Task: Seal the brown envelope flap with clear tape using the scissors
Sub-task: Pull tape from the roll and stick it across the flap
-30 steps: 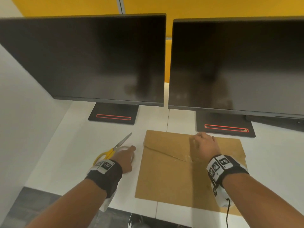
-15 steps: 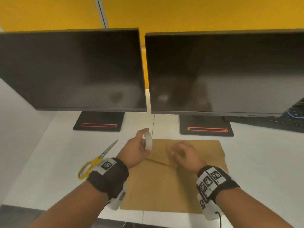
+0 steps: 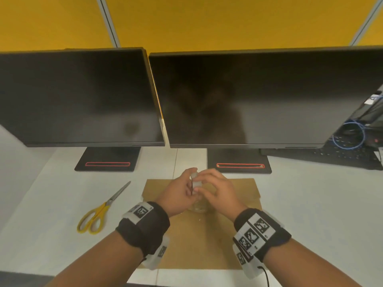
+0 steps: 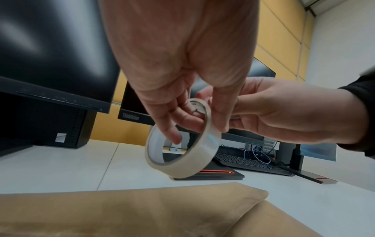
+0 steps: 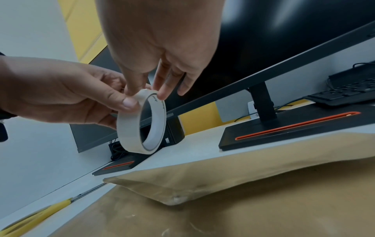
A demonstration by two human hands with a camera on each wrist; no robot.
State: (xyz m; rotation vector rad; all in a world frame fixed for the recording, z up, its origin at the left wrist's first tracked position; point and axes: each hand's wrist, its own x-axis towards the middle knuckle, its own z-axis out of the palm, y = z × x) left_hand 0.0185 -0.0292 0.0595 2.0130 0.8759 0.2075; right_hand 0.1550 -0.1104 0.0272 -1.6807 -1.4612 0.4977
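Place: an office workstation was shown.
Desk: a white desk [image 3: 310, 214] was seen, joined from panels by a thin seam.
Screens: two dark monitors [image 3: 83, 96] were set side by side at the back of the desk, each on a flat black base [image 3: 107, 159] marked with a red slot; "ThinkVision" was read on one bezel in the left wrist view.
Partition: yellow panels [image 3: 228, 21] divided by grey strips were seen behind the monitors.
Peripherals: a black keyboard [image 3: 339, 155] and a coiled blue cable [image 3: 348, 135] were seen to the right of the monitors.
Stationery: yellow-handled scissors [image 3: 99, 214] were laid on the desk in front of the left monitor.
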